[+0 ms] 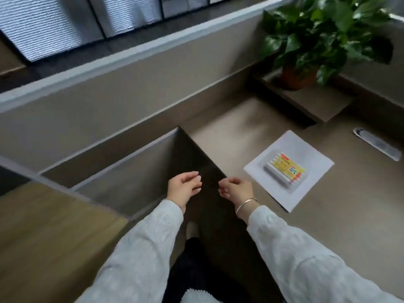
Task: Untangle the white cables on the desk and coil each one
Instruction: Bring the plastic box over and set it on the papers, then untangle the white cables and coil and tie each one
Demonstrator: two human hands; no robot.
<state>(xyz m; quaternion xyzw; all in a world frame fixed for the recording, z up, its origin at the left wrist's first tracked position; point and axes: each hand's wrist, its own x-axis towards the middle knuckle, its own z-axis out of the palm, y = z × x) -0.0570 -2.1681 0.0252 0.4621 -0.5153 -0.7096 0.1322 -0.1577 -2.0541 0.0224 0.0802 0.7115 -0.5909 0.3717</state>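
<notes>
hands: left hand (183, 188) and right hand (235, 190) near each other, fingers loosely curled, empty | worktop (328, 215): marker pack (285, 171) on paper (310, 171)

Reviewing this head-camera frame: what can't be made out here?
- White cables: none visible in the head view; wherever they lie is out of sight.
- Left hand and right hand: fingers curled, grip on anything too small to tell.
- Marker pack label: blurred.
- Plant: cut off by the top edge.
</notes>
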